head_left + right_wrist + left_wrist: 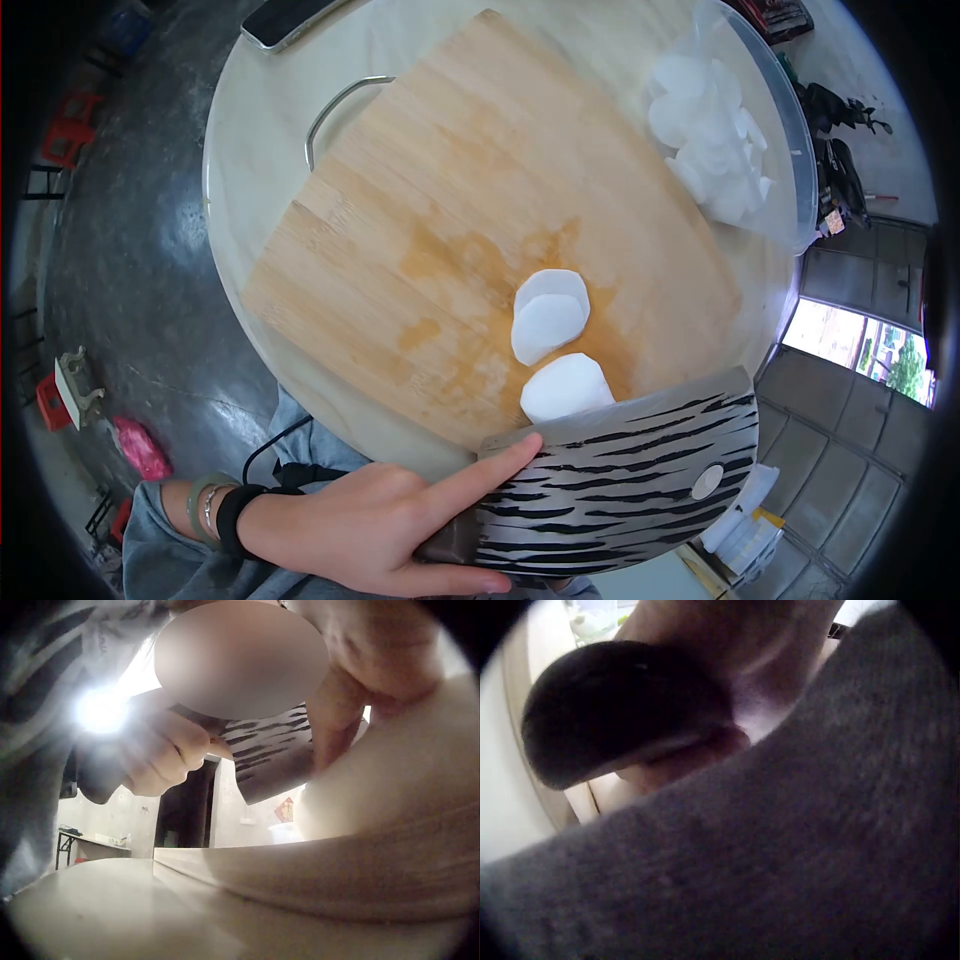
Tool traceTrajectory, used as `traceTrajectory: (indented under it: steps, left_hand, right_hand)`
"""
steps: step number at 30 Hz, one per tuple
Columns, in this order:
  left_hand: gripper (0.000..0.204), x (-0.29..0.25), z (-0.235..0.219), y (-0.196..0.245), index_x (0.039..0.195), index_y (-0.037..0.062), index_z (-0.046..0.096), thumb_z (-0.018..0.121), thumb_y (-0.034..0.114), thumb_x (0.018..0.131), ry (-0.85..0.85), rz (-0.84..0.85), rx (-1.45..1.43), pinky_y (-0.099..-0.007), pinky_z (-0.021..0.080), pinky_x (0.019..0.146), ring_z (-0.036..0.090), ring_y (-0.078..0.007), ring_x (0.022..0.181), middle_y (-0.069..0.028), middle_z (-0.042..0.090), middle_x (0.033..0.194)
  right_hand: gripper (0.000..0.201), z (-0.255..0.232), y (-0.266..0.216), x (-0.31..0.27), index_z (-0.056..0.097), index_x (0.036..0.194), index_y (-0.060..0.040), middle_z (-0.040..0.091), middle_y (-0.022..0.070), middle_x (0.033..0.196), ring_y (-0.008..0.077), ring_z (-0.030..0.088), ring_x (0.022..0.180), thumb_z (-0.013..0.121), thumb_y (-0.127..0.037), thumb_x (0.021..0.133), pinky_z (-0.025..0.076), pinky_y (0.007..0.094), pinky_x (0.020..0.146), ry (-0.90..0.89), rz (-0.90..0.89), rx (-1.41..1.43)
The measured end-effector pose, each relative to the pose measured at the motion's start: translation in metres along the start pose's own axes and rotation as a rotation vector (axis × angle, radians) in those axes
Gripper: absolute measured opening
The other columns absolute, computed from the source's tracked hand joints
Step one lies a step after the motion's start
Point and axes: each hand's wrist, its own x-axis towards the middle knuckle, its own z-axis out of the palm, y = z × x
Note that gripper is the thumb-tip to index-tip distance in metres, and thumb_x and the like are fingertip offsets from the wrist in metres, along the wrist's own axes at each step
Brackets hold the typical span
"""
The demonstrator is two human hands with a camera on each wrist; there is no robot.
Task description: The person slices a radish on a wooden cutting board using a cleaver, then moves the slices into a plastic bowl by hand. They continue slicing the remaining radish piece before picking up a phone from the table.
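Observation:
In the head view my left hand (375,525) grips the brown handle of a broad cleaver (620,480), index finger straight along its black-striped flat. The dark handle end (622,712) fills part of the left wrist view. Against the blade's far edge lies a white radish slice (567,388); two overlapping slices (550,315) lie beyond it on the wooden cutting board (450,150). My right hand (382,652) is mostly hidden behind the cleaver in the head view. In the right wrist view its bent fingers hold a pale, smooth white radish (375,799), partly out of sight.
A clear plastic container (800,150) with a heap of white slices (712,140) stands at the table's far right. The board has a metal handle (335,110). A phone (285,22) lies at the far left edge of the round table (235,180).

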Motion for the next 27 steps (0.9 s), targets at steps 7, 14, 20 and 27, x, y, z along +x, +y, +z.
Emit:
traceTrajectory:
  steps: [7,14,20,27]
  left_hand:
    - [0.094,-0.006,-0.007,-0.01,0.148,0.0032,0.011,0.071,0.031,0.082,0.014,-0.019,0.047,-0.0301,0.046,0.053,0.062,-0.0277,0.056,-0.0167,0.066,0.094]
    - [0.094,-0.032,-0.009,-0.028,0.147,0.0013,0.014,0.069,0.041,0.082,-0.018,-0.176,0.007,-0.029,0.048,0.058,0.064,-0.0292,0.063,-0.019,0.063,0.108]
    - [0.097,-0.032,-0.009,-0.025,0.147,0.0,0.014,0.067,0.047,0.081,0.038,-0.13,0.034,-0.0294,0.051,0.07,0.066,-0.0324,0.079,-0.0222,0.052,0.129]
    - [0.097,-0.014,-0.015,-0.001,0.146,-0.0037,0.012,0.064,0.048,0.083,-0.012,-0.272,-0.042,-0.0302,0.05,0.076,0.065,-0.0319,0.09,-0.0233,0.05,0.13]
  right_hand:
    - [0.043,0.019,0.017,-0.005,0.039,0.133,0.0039,0.056,0.0124,0.111,0.0171,0.055,0.089,0.034,-0.023,0.099,0.045,0.0267,0.076,0.191,-0.044,-0.318]
    - [0.018,0.066,0.019,0.025,0.066,0.087,0.0055,0.064,0.0142,0.087,0.0245,0.06,0.08,0.067,-0.005,0.073,0.05,0.0332,0.069,0.332,-0.514,-1.337]
    - [0.021,0.063,0.017,0.03,0.063,0.069,0.0034,0.062,0.0118,0.075,0.0265,0.057,0.071,0.075,0.0,0.053,0.049,0.0314,0.068,0.26,-0.581,-1.389]
    - [0.045,0.065,0.022,0.032,0.063,0.069,0.0038,0.055,0.0081,0.07,0.0151,0.057,0.068,0.071,-0.04,0.076,0.042,0.0265,0.059,0.35,-0.501,-1.244]
